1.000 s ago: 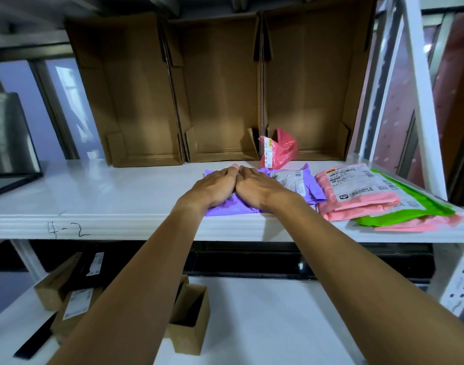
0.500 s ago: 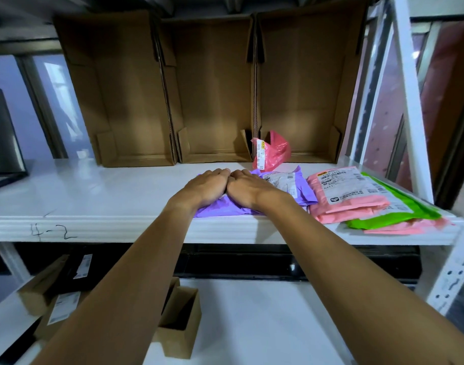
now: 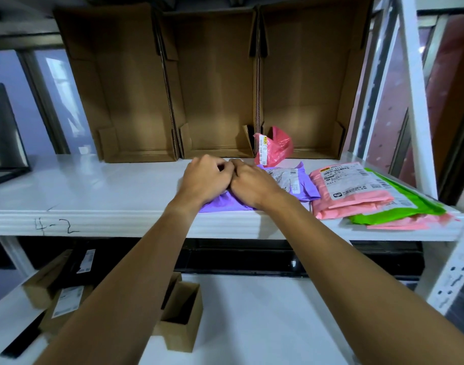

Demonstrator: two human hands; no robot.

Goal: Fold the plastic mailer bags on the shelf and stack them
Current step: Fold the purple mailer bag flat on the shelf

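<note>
Fingers (image 3: pixel 215 165) of the left hand (image 3: pixel 206 180) are curled knuckles-up on the purple mailer (image 3: pixel 225 204). Just to the right, the right hand (image 3: pixel 252 187) curls the same way, the two hands touching. Their tips are hidden, so the pinch on the bag's far edge is a judgement. The mailer lies at the near edge of the glossy white shelf (image 3: pixel 94 185), thin and slack, its white label (image 3: pixel 286 177) wrinkled. This looks like the fold in progress: next the gathered edge must come toward the near side, be pressed flat so the slippery film keeps its crease, then go onto the pile. Behind stand open cardboard boxes (image 3: pixel 136 101), matte and stiff. A crumpled red bag (image 3: pixel 277 148), not yet folded, stands just beyond the purple one. Further right, folded pink mailers (image 3: pixel 352 198) lie stacked over a green mailer (image 3: pixel 410 205), soft-edged and flat.
</note>
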